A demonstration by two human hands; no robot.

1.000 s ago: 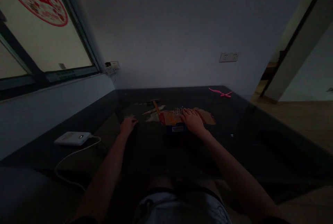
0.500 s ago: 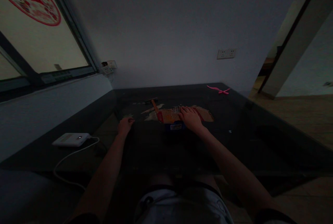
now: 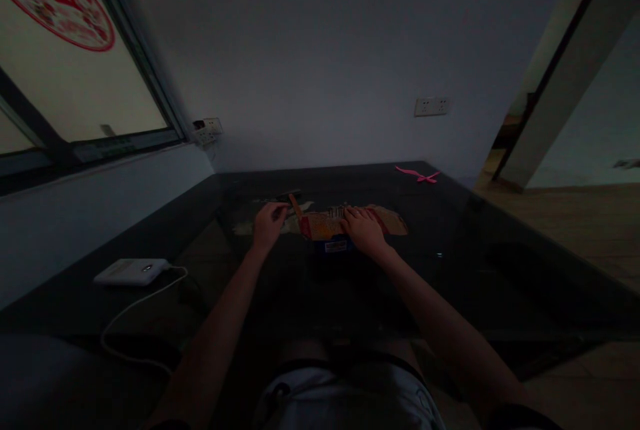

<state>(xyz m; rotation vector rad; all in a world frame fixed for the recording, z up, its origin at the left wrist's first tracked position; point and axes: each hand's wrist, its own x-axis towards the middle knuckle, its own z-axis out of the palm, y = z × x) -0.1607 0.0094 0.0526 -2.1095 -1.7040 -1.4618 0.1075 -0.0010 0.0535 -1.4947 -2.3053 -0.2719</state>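
A piece of cardboard [image 3: 323, 225] lies on a blue box [image 3: 336, 245] at the middle of the dark table, with a row of several small upright things [image 3: 336, 211] along it. My right hand [image 3: 365, 229] rests on the cardboard with its fingers spread, beside that row. Left of the cardboard, my left hand [image 3: 270, 223] is closed, fingertips pinched together; what they hold, if anything, is too small to name. A hammer with an orange-brown handle [image 3: 295, 205] leans at the cardboard's left end.
A white power bank [image 3: 133, 271] with a white cable [image 3: 135, 307] lies at the left of the dark table [image 3: 400, 303]. A pink object [image 3: 423, 177] is near the back right edge. Behind the table stands a wall with sockets [image 3: 431, 107].
My left hand has moved right and slightly forward, nearer the hammer and the cardboard. My right hand stays on the cardboard.
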